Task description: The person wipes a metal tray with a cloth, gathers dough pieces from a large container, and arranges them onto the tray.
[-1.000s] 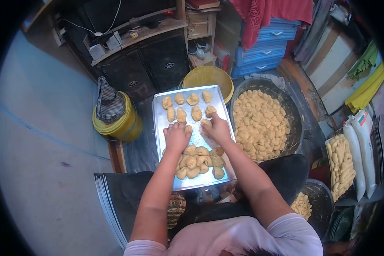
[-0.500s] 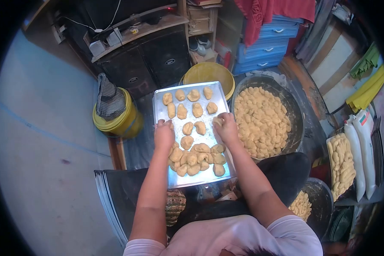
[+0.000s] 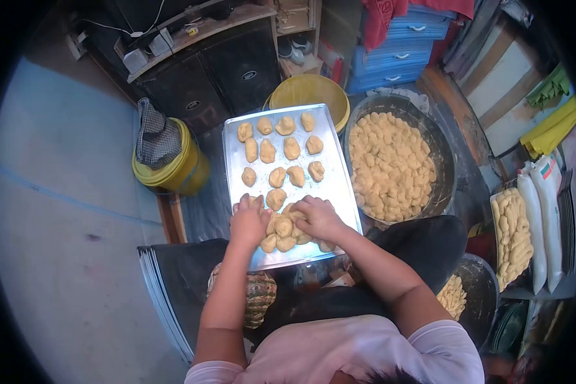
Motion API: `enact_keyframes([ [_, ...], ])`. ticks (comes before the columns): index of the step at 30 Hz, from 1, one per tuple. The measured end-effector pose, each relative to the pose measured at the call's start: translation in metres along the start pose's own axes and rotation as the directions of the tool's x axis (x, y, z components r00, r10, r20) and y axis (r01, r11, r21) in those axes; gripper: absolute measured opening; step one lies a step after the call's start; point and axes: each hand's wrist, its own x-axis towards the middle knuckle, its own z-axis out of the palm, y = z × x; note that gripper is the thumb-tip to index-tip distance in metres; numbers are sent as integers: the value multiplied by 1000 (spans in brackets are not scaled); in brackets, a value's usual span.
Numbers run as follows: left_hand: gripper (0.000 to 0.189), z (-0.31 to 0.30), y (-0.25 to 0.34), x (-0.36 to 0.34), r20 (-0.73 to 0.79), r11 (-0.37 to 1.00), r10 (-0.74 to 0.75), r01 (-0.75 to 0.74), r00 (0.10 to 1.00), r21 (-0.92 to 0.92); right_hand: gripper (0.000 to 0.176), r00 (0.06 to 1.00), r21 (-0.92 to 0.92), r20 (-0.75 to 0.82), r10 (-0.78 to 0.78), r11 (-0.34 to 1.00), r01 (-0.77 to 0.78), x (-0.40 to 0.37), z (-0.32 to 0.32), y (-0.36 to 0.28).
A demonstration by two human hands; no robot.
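Both arms [image 3: 384,269] reach forward over a metal tray [image 3: 335,185]. At its near end, the left hand [image 3: 249,225] curls loosely at the dough pile's [image 3: 284,227] left side; the right hand [image 3: 317,219] bends parted fingers over the right. I cannot tell whether either grips dough. Dough pieces [image 3: 291,148] sit in far rows. Right stands a dough-filled tub [image 3: 444,192]; far, a dark cabinet [image 3: 227,96] bears unreadable oval badges [image 3: 249,75].

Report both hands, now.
Left hand: bent at the left of the dough pile; grip cannot be told.
Right hand: bent over the pile's right side; grip cannot be told.
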Motion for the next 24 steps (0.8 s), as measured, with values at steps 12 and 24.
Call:
enact_keyframes([
  [12,28,-14,-31,-10,-202,887,-158,49,966,-459,35,923,203,-329,202,969,-139,-1,-17,38],
  [24,41,-1,-15,35,-240,923,-83,-16,967,-386,36,998,-115,-36,-52,992,48,-2,-10,5],
])
